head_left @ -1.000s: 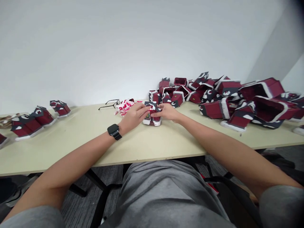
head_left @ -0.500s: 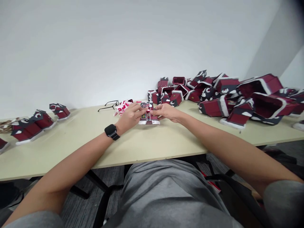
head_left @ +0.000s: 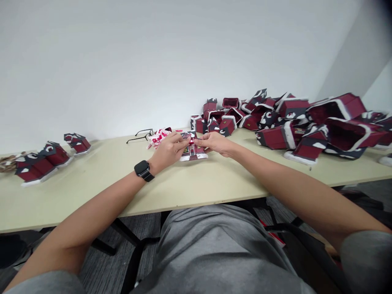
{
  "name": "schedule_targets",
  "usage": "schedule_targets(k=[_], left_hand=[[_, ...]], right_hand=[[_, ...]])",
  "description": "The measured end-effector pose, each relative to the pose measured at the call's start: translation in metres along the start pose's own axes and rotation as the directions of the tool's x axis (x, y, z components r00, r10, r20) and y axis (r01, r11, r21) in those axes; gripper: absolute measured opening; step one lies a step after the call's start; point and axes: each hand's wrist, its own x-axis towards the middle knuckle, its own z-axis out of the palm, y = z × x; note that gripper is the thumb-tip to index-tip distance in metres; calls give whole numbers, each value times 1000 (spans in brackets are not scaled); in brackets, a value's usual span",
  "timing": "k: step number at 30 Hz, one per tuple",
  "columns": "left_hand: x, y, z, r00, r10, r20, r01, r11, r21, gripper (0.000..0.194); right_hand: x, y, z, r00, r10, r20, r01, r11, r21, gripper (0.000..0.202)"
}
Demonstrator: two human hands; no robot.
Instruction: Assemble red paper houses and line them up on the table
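A small dark red house with a dark roof and a white base is between my two hands, at the middle of the pale table. My left hand, below a black watch, grips the house's left side and roof, its fingers covering part of them. On the other side, the thumb and fingers of my right hand pinch the house's right side. A bundle of red and white striped pieces lies just behind my left hand.
Black-framed glasses lie left of the bundle. A large heap of similar houses fills the back right. Several houses stand at the left, beside coiled brown twine. The wall rises behind the table.
The house has tilted slightly and its base has shifted a little to the right. Both hands still hold it, with slight finger movement.
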Motion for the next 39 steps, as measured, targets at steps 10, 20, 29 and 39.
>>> schedule_targets(k=[10, 20, 29, 39], left_hand=[[-4, -7, -8, 996, 85, 25, -86, 996, 7, 39], [9, -3, -5, 856, -477, -202, 438, 874, -209, 35], [3, 14, -47, 779, -608, 156, 627, 764, -152, 26], [-143, -38, -234, 339, -886, 317, 891, 410, 194, 59]], right_hand=[[-2, -3, 4, 997, -74, 11, 74, 996, 50, 61], [1, -7, 18, 991, -106, -78, 107, 994, 14, 58], [-3, 1, 43, 926, -372, 65, 376, 924, -63, 54], [-5, 6, 29, 981, -193, -33, 192, 981, -32, 54]])
